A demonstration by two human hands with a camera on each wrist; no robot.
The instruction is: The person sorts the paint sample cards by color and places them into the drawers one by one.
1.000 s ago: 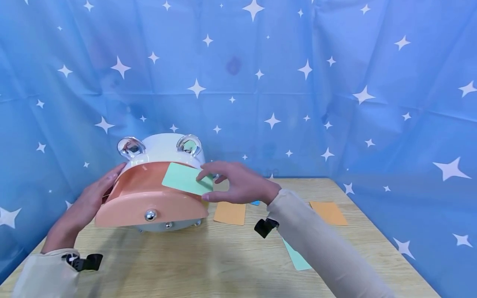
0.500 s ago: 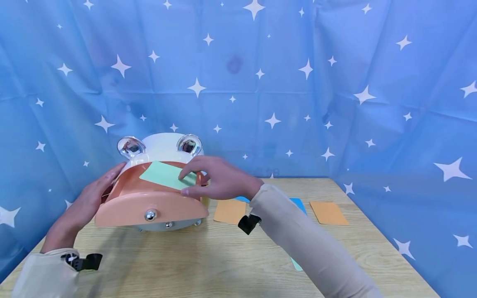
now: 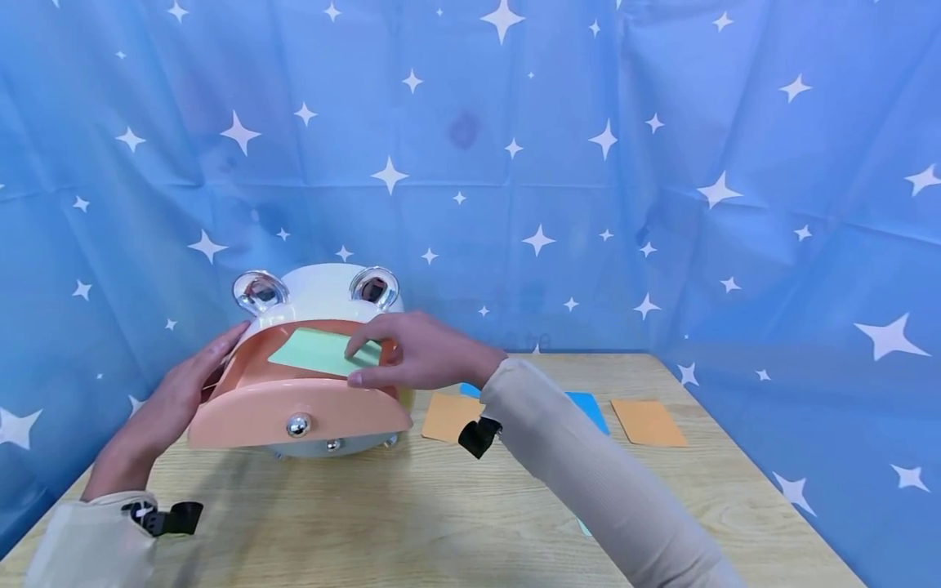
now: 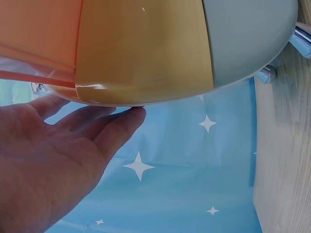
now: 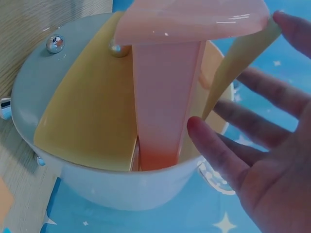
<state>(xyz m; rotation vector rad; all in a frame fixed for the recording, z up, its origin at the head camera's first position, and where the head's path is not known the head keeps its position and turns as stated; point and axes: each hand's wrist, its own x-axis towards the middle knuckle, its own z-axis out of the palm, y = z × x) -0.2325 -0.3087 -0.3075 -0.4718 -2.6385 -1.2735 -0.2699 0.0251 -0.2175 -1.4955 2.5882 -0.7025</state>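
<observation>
A white rounded cabinet (image 3: 319,287) with two chrome ring eyes stands at the left of the table. Its top pink drawer (image 3: 243,418) is pulled out, with a chrome knob on the front. My right hand (image 3: 426,351) pinches a light green paper sheet (image 3: 305,347) between thumb and fingers. The sheet lies tilted over the drawer opening, its near edge behind the drawer front. In the right wrist view the paper (image 5: 240,60) curves beside the pink drawer. My left hand (image 3: 165,400) rests with extended fingers against the cabinet's left side, fingertips touching the shell in the left wrist view.
Below the pink drawer are a yellow drawer (image 4: 143,48) and a grey-blue one (image 4: 248,39). Orange sheets (image 3: 444,415) and blue sheets (image 3: 588,408) lie on the wooden table (image 3: 456,514) to the right, and a green corner shows under the right sleeve. A starry blue curtain hangs behind.
My right hand has moved left, carrying the green sheet from the drawer's right side in over its opening, then slightly lower. My left hand and the cabinet have stayed put.
</observation>
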